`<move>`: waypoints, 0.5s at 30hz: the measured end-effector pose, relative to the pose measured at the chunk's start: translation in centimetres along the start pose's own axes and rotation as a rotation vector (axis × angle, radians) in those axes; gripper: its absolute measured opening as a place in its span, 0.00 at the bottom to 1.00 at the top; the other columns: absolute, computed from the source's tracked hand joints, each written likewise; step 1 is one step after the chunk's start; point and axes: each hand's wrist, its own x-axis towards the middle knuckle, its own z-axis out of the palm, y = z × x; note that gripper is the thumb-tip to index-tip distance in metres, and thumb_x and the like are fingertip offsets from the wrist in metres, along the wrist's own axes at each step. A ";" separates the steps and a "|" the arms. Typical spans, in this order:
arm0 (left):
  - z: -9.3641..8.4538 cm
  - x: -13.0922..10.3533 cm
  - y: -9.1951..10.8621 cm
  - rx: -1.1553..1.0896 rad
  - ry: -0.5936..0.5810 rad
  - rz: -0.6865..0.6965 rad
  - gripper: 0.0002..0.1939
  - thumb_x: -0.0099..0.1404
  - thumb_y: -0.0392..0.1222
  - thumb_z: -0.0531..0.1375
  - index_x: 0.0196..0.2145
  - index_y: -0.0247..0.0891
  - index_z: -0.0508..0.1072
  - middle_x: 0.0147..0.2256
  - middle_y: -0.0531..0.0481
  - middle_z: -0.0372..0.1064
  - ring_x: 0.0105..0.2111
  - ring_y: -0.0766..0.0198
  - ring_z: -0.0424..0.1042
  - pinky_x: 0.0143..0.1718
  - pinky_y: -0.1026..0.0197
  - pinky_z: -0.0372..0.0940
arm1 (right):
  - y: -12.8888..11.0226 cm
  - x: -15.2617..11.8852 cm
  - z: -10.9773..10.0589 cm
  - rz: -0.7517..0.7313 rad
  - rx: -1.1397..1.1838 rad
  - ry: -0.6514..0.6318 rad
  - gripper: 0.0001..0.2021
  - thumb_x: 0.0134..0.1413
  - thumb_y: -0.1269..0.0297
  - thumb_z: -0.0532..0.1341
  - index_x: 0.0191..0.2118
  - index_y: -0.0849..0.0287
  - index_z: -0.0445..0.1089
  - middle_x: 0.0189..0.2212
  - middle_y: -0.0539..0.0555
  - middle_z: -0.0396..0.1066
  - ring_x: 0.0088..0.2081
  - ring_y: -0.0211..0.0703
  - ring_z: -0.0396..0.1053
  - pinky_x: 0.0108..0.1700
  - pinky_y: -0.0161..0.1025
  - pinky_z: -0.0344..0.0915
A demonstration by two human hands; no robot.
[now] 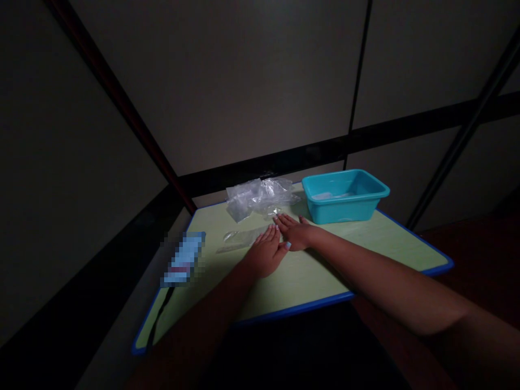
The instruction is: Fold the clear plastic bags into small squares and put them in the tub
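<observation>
A clear plastic bag (241,237) lies flat on the pale green table (312,271). My left hand (266,254) rests on its right part with fingers stretched out. Beside it, my right hand (296,233) lies palm down, fingers extended and a little spread, close to the left fingertips. Whether the right hand also touches the bag is hard to make out. Just beyond the hands sits a loose pile of crumpled clear plastic bags (260,196).
A turquoise plastic basin (341,211) stands at the back right, with something pale inside. At the left edge lies a blurred-out blue rectangular item (184,259) with a black strap (160,314). The table has a blue rim, and a panelled wall (244,97) rises behind it.
</observation>
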 end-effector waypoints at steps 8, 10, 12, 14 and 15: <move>-0.5 -0.5 -0.9 0.087 -0.048 -0.206 0.33 0.68 0.56 0.37 0.63 0.32 0.48 0.64 0.37 0.36 0.64 0.52 0.34 0.60 0.45 0.40 | 0.1 0.3 0.3 0.017 -0.005 -0.027 0.45 0.52 0.41 0.47 0.66 0.62 0.26 0.65 0.60 0.23 0.65 0.54 0.25 0.59 0.65 0.32; -0.7 -0.6 -1.2 0.100 -0.071 -0.249 0.33 0.68 0.57 0.36 0.64 0.35 0.46 0.65 0.40 0.34 0.64 0.51 0.34 0.60 0.43 0.40 | 0.2 0.3 0.2 0.018 0.005 -0.030 0.46 0.51 0.38 0.46 0.66 0.61 0.26 0.65 0.59 0.22 0.65 0.54 0.25 0.59 0.64 0.32; -0.9 -0.6 -1.5 0.120 -0.099 -0.287 0.33 0.68 0.57 0.35 0.64 0.37 0.44 0.65 0.41 0.32 0.64 0.51 0.32 0.59 0.42 0.40 | 0.2 0.3 0.2 0.024 0.009 -0.040 0.47 0.50 0.36 0.45 0.66 0.61 0.25 0.65 0.58 0.22 0.65 0.53 0.24 0.59 0.63 0.30; -1.0 -0.6 -1.9 0.137 -0.121 -0.319 0.34 0.67 0.59 0.34 0.65 0.38 0.42 0.65 0.43 0.30 0.64 0.51 0.31 0.59 0.42 0.39 | 0.2 0.3 0.2 0.026 0.013 -0.046 0.48 0.49 0.34 0.44 0.66 0.61 0.25 0.65 0.58 0.22 0.65 0.53 0.23 0.60 0.63 0.29; -1.1 -0.6 -2.2 0.142 -0.129 -0.333 0.34 0.67 0.59 0.34 0.65 0.38 0.41 0.65 0.43 0.29 0.64 0.51 0.31 0.59 0.42 0.39 | 0.2 0.3 0.2 0.025 0.015 -0.046 0.49 0.48 0.33 0.44 0.66 0.62 0.25 0.65 0.58 0.22 0.65 0.53 0.23 0.60 0.63 0.29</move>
